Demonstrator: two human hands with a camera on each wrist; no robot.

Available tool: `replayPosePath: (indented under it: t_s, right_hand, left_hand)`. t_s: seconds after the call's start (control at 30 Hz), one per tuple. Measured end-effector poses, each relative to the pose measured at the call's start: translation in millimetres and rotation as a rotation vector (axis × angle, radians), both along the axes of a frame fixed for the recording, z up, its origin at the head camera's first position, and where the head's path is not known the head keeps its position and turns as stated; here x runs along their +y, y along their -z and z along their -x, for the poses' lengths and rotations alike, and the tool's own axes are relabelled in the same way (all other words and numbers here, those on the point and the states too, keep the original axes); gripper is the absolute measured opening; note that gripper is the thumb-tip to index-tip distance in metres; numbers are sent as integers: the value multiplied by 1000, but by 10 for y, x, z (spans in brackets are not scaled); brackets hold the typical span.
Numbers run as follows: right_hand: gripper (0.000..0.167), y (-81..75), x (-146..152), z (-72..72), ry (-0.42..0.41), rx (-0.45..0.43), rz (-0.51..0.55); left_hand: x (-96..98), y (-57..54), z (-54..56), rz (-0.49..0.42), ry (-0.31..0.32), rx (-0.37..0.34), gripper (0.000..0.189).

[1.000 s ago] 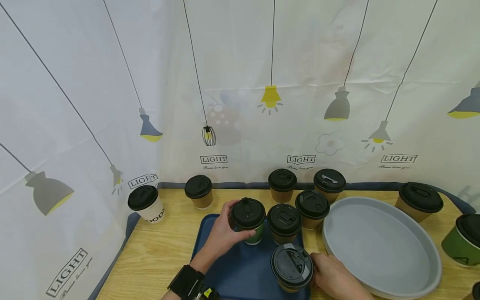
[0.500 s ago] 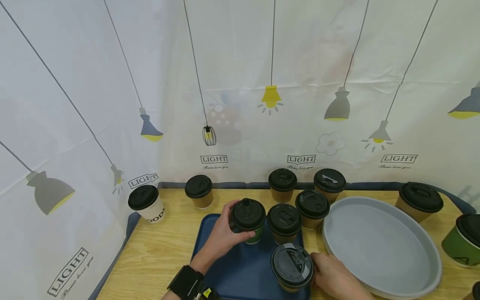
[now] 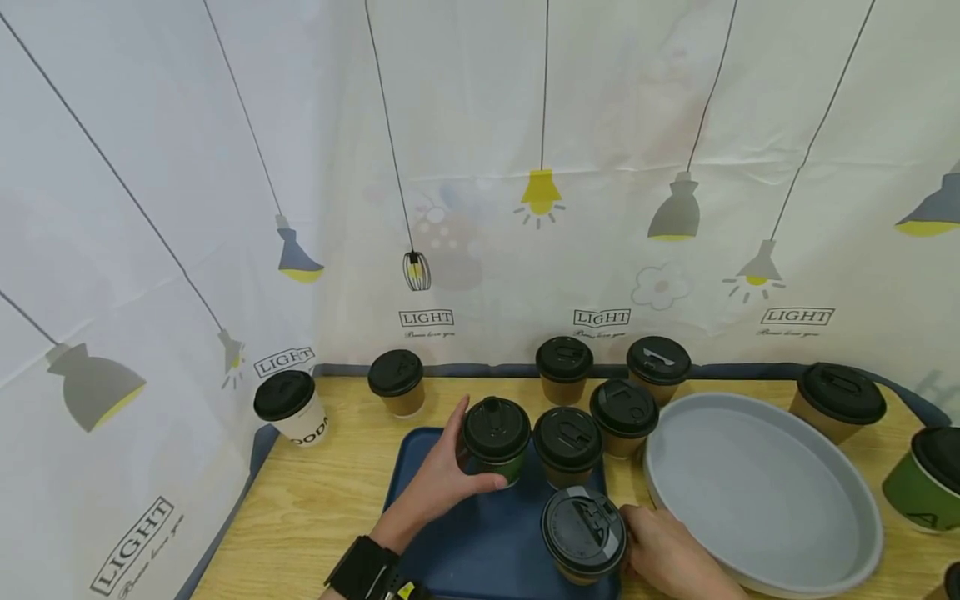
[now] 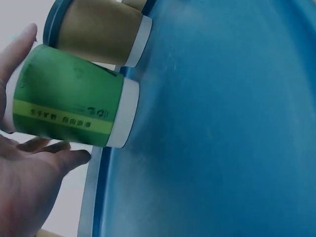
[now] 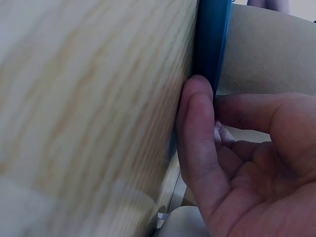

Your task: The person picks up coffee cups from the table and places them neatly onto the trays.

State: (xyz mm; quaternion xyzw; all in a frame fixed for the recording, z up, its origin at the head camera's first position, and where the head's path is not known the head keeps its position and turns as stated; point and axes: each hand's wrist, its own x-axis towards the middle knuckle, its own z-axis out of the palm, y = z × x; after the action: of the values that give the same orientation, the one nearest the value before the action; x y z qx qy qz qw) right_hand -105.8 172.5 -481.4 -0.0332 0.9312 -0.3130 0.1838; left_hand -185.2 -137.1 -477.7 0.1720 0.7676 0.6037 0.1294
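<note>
My left hand point(image 3: 438, 487) is spread loosely around a green paper cup point(image 3: 495, 433) with a black lid, thumb and fingers standing off its sides. The cup is upright at the back of the blue tray point(image 3: 472, 542); its white base point(image 4: 123, 113) shows in the left wrist view. At the tray's right edge, my right hand point(image 3: 667, 546) pinches the tray rim point(image 5: 210, 44) between thumb and fingers. A brown cup with a dark lid point(image 3: 585, 533) stands on the tray beside that hand. Another brown cup point(image 3: 567, 446) is right of the green one.
Brown lidded cups point(image 3: 624, 417) stand behind the tray, and a white cup point(image 3: 300, 412) is at far left. To the right lies a round grey tray point(image 3: 757, 492), with a green cup point(image 3: 926, 483) beyond it. A printed curtain point(image 3: 480, 208) closes off the back.
My left thumb and fingers have come away from the green cup, and the hand has shifted slightly left. The right hand has stayed in place.
</note>
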Motion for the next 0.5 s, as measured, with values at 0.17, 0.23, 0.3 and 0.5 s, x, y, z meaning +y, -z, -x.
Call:
replayPosePath:
  t_s: [0.17,0.23,0.3,0.5]
  right_hand:
    - [12,-16,-1,-23,14,16,-6]
    - [12,-24,-11,-30,17,32,-10]
    - [13,-14,-27,-50,17,51,-10]
    - [14,9,-49,-101,32,66,-17]
  left_hand:
    - [-105,-38,-47,-56,71,23,105]
    - [-145,-45,-65,-92,60,66,92]
    - [-183,-45,-85,-114,18,109,81]
    - [-213,-15,-110,-200,-116,220,62]
